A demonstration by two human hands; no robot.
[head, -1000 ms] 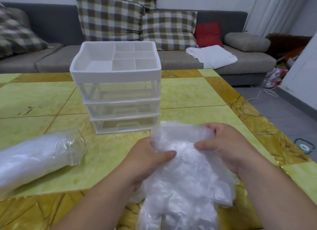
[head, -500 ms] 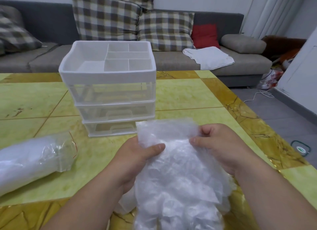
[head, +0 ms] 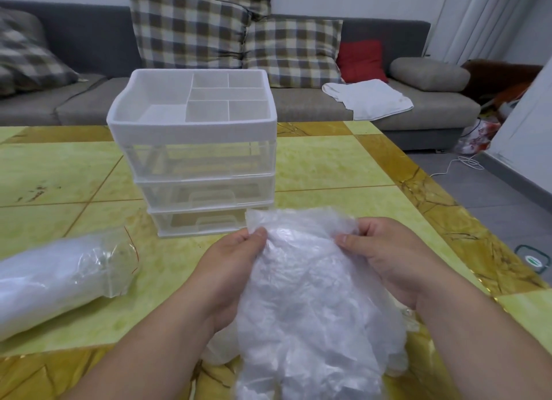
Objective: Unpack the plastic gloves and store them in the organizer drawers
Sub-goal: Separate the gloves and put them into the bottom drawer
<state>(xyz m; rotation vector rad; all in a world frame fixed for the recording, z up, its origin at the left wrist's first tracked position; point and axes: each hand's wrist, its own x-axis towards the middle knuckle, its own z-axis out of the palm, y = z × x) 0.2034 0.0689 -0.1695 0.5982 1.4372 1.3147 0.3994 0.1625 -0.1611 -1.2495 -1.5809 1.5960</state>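
Moved: left hand (head: 236, 268) has shifted out to the upper left corner of the plastic gloves (head: 307, 304) – half a second ago its thumb lay further across the front of the stack. The hands now stand wider apart on the top edge.
Left fingers: thumb and forefinger curl in and pinch the upper left corner of the stack.
Right fingers: right hand (head: 385, 259) holds the upper right edge, thumb flat on the front and the other fingers curled behind the film.
Gloves: a loose, crumpled clear stack, held up at its far edge between the two hands. Its lower part drapes toward the near edge of the bench (head: 328, 166).
Organizer (head: 194, 148): just beyond the hands on the bench, with a white divided top tray (head: 167, 100) and three clear drawers below. All three look pushed in, and the bottom drawer (head: 203, 223) is nearest the gloves.
Left side: a clear bag (head: 59, 274) with more white film inside lies on the bench, well apart from the hands.
Step in hand: probably squaring up the stack before it goes into a drawer.
Risk, slipping: the film is thin and slick, so with only the top edge pinched the lower sheets may fan out or slide toward the near edge.
Risk, drawer: both hands are taken and no drawer is open – freeing one hand leaves the stack hanging from a single corner.
Risk, fit: the spread stack looks wider than a drawer front, so without a fold it may bunch or catch.
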